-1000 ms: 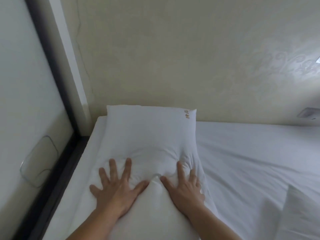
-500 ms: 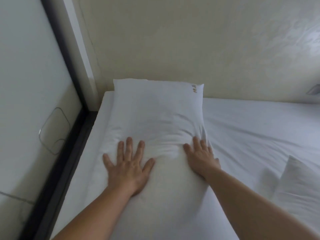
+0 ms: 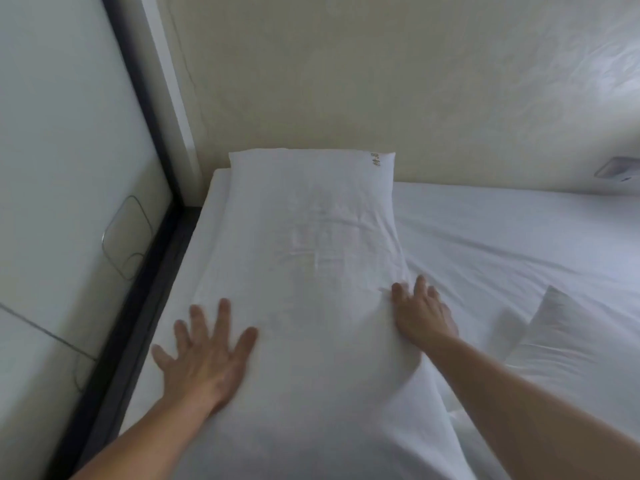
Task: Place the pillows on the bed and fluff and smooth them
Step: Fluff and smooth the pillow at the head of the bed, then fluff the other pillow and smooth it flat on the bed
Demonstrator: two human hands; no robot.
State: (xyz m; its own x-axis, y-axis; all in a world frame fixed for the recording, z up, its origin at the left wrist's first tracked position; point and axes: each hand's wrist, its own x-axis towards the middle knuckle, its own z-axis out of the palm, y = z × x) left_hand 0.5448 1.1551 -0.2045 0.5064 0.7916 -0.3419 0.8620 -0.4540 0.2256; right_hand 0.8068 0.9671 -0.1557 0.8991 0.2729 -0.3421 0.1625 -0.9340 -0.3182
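A long white pillow (image 3: 311, 258) lies lengthwise on the white bed (image 3: 502, 237), its far end against the wall, with a small gold mark at its far right corner. My left hand (image 3: 204, 355) rests flat with fingers spread on the pillow's near left part. My right hand (image 3: 420, 311) presses flat against the pillow's right edge, where the fabric creases. A second white pillow (image 3: 571, 337) lies on the bed at the right, partly cut off by the frame edge.
A pale wall panel with a dark frame (image 3: 145, 258) runs along the bed's left side. The cream wall (image 3: 346, 81) stands behind the bed's head. A small grey object (image 3: 618, 169) sits at the far right on the wall.
Both hands have slid apart and toward me over the pillow, the left to the left part, the right to the right edge. The dent in the pillow's middle has flattened.
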